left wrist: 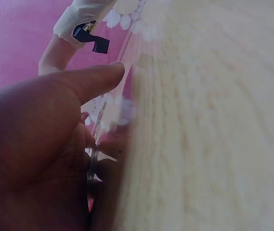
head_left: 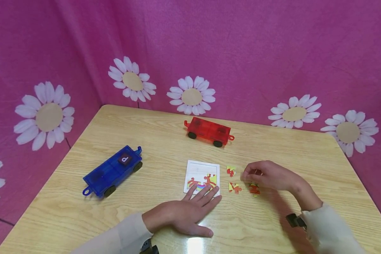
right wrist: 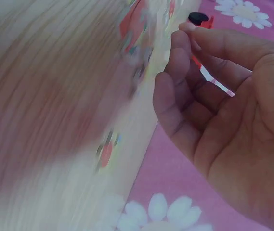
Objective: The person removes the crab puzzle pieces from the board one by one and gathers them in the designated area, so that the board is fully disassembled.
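If the spread left hand point(head_left: 188, 212) slips, the tray point(head_left: 198, 170) may shift; whether the right hand point(head_left: 272, 175) pinches anything, I cannot tell.

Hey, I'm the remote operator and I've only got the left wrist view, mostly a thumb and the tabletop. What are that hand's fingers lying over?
Observer: The head view shows the left hand spread, its fingers over the near edge of a white puzzle board.
Operator: Okay, and where's the right hand? The thumb mostly blocks it for me.
Observer: To the right of the white puzzle board, close to some loose puzzle pieces; whether it holds one, I can't tell.
Operator: Anything past the white puzzle board?
Observer: Yes, a red toy wagon stands beyond it, toward the far side of the table.
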Demonstrator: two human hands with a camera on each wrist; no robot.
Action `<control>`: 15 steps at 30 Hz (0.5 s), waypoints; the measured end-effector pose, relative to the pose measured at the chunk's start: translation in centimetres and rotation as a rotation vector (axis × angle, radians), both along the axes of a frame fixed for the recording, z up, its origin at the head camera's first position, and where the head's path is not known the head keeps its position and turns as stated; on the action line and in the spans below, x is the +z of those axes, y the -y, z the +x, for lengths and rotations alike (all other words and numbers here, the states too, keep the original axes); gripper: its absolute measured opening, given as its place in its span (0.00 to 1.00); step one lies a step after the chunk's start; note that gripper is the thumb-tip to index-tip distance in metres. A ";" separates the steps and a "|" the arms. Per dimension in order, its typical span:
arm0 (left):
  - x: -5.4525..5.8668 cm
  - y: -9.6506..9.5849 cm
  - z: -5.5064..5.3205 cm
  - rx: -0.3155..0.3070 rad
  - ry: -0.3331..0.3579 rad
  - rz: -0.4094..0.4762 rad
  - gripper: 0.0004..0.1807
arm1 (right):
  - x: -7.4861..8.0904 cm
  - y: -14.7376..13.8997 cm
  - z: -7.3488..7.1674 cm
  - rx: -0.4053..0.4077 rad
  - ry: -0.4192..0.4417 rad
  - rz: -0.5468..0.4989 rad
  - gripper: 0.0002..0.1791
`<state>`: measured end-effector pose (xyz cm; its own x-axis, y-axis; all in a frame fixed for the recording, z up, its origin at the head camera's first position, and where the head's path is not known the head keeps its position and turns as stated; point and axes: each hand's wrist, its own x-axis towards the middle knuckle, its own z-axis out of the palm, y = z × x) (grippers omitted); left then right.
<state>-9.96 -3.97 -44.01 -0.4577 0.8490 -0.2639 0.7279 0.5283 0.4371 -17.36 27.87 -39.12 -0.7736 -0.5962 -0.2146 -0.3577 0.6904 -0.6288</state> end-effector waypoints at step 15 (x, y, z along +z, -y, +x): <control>-0.1 0.0 -0.1 -0.005 -0.013 -0.011 0.51 | -1.6 7.0 -1.4 0.086 -0.082 -0.093 0.06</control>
